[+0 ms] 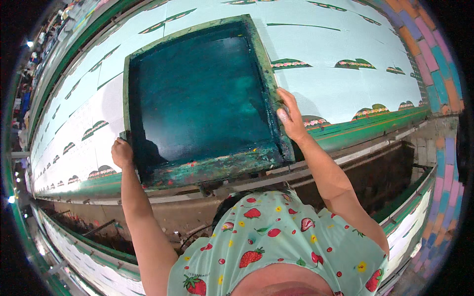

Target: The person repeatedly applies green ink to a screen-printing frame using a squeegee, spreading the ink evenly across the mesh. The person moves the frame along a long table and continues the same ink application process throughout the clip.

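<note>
A large screen-printing frame (207, 170) lies over pale cloth on a long table. Its mesh (197, 98) is coated in dark teal, and its wooden rim is smeared with green and red paint. My left hand (122, 152) is closed on the left rim near its lower corner. On the opposite side, my right hand (291, 116) grips the right rim, thumb on top and fingers along the outer edge. The pale cloth (316, 93) bears printed motifs (354, 64) of dark green leaf-like shapes with small pink flowers. Whatever lies under the frame is hidden.
A green border (355, 133) runs along the cloth's near edge, beside the table's metal rail (365, 153). Behind me stands another long table with printed cloth (94, 276). Multicoloured paving bricks (434, 64) cover the floor at right. Blurred clutter (37, 64) is at far left.
</note>
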The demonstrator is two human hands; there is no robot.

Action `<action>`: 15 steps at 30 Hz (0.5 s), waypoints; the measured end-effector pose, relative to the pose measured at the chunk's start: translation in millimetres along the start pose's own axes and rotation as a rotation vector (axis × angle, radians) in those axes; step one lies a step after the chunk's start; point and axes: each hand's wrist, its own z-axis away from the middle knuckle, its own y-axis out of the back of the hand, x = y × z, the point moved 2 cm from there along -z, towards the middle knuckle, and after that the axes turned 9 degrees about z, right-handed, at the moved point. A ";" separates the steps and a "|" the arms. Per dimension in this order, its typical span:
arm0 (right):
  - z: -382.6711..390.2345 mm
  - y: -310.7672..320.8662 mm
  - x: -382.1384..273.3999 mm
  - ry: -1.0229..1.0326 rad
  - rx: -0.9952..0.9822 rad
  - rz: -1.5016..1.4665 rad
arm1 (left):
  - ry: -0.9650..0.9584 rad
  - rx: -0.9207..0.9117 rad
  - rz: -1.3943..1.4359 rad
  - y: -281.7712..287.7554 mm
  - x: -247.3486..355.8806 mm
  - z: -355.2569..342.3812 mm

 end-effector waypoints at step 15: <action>-1.1 4.9 -11.9 -0.520 0.269 -0.538 | 0.041 -0.143 0.258 -12.8 -29.7 -9.8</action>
